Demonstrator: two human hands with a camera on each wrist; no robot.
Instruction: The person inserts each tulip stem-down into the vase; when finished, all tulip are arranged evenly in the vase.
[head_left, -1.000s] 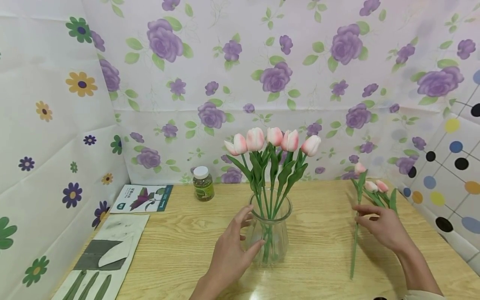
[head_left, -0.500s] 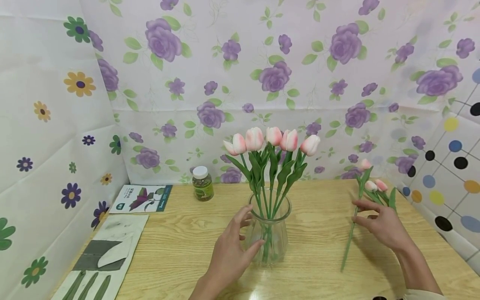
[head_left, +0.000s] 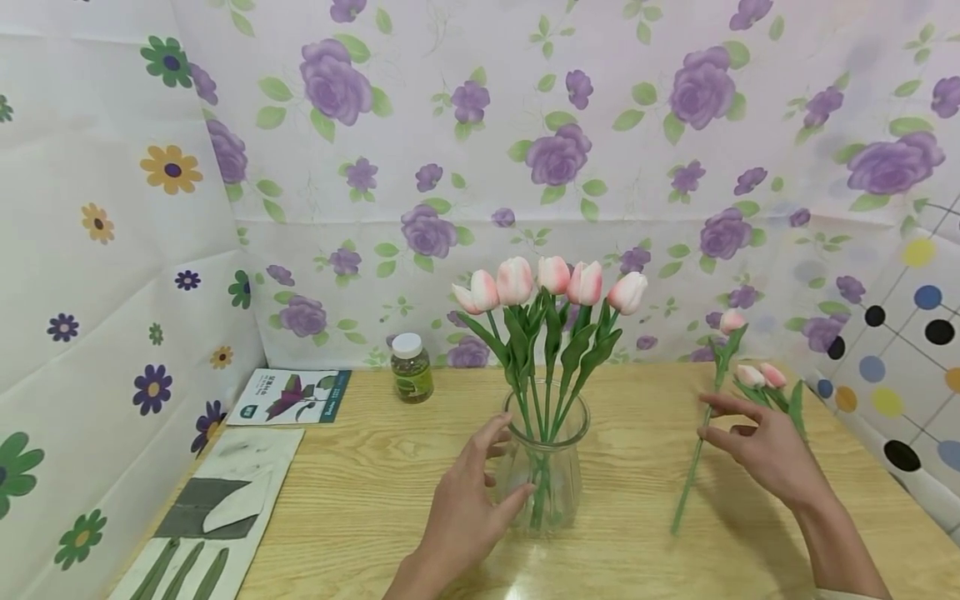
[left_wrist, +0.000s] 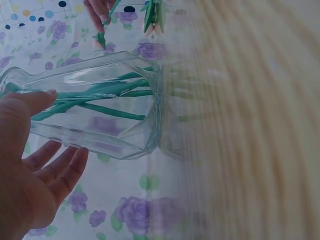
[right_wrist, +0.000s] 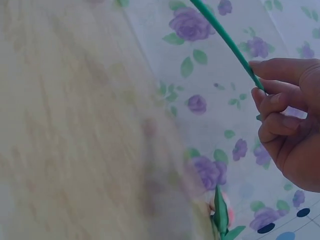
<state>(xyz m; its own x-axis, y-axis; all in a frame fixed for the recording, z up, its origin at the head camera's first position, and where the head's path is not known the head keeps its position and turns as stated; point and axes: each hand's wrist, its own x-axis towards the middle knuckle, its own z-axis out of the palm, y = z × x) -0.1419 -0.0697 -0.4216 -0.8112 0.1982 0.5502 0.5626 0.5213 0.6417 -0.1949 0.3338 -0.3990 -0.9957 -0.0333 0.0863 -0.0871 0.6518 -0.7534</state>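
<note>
A clear glass vase stands upright on the wooden table, holding several pink-and-white tulips. My left hand cups its left side, thumb across the front and fingers curved at the side; in the left wrist view the thumb overlaps the neck. Whether every finger touches the glass I cannot tell. Off to the right, my right hand pinches the green stem of a single tulip between thumb and fingers. Its stem slants down to the left; the right wrist view shows the stem in the fingertips.
More tulips lie behind my right hand at the table's right side. A white-capped jar stands at the back left. A leaf-printed booklet and a printed sheet lie along the left edge. Flower-patterned sheets wall the table.
The single tulip has tilted in my right hand, its lower stem swinging left and its bloom shifting slightly right. My left hand stays at the vase. The head view has shifted slightly.
</note>
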